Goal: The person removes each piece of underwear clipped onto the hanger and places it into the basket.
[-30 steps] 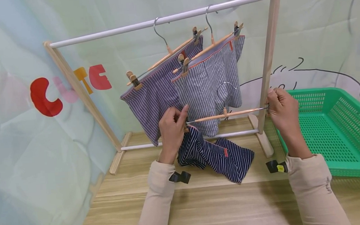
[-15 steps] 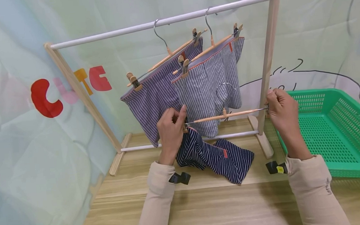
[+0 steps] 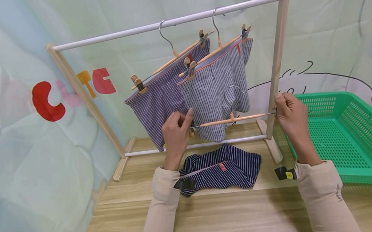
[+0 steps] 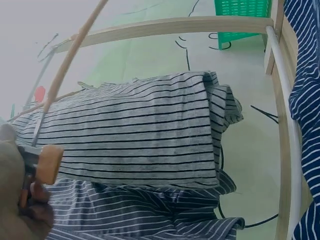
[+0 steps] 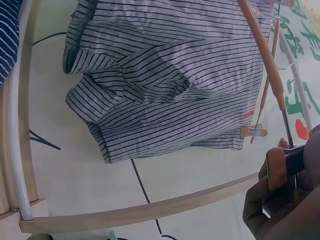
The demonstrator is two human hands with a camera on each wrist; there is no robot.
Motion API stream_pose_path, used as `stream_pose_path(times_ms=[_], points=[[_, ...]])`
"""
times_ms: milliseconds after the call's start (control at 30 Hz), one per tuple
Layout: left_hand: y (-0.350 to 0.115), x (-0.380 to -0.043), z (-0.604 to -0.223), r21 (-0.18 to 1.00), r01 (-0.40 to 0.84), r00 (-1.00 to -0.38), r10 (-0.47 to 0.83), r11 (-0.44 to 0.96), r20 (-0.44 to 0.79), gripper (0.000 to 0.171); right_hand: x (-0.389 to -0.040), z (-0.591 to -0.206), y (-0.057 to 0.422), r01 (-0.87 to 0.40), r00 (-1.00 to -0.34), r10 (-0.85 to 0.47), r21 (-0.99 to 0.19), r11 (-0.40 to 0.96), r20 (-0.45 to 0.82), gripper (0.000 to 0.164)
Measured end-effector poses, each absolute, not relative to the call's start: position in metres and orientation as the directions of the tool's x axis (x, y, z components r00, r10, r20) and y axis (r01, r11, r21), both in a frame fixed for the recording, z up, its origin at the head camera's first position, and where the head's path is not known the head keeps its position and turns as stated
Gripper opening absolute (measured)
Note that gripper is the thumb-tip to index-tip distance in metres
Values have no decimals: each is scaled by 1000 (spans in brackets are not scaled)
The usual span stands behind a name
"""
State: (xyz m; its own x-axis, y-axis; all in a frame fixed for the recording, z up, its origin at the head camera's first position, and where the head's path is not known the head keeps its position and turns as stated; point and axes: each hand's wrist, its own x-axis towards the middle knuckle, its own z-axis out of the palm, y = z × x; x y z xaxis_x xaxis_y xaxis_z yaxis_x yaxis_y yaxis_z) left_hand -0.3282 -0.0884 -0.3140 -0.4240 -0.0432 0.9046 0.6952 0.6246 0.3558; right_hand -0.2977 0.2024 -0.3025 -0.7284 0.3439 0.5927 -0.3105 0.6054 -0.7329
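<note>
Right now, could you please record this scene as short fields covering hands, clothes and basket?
Left hand: grips a clip of the lower hanger
Right hand: grips the other clip
On lower hanger: no garment
Navy striped garment: lying on the table
Rack: bears two hangers, each with a striped garment clipped on
Green basket: right of the rack

L hand [image 3: 175,131] & R hand [image 3: 292,115] both fwd, in pinch grip, well apart.

The hanger [image 3: 247,118] is smooth, with shiny metal ends [image 5: 287,129]. The shorts [image 3: 240,169] are matt cloth, the basket [image 3: 365,173] plastic, the posts [image 3: 278,60] matt wood, the table [image 3: 236,212] smooth and wood-grained.
</note>
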Motion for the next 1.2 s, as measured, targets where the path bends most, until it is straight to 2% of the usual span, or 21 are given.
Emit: stream_pose_path(times_ms=[200,400,600,733,1033,1200], points=[[-89,-328,-313,387,660,-479,-36,645,877,38,-299,-306,204,-308,-735,349,-745,591,581,51],[-89,-326,-312,412,642,-502,-52,647,863,40,-300,-305,204,-274,-767,341,-758,592,544,53],[-89,-323,-309,401,619,-488,-69,675,870,45,-299,-305,205,-248,-820,300,-775,581,487,54],[-90,-321,-306,391,613,-474,-77,687,877,45,-300,-306,205,-259,-825,284,-774,578,489,53],[-88,-319,-304,370,607,-438,-93,704,894,45,-302,-304,199,-344,-772,234,-698,628,591,46],[-89,-317,-303,367,593,-428,-105,717,897,45,-304,-303,196,-455,-670,145,-557,694,728,37]])
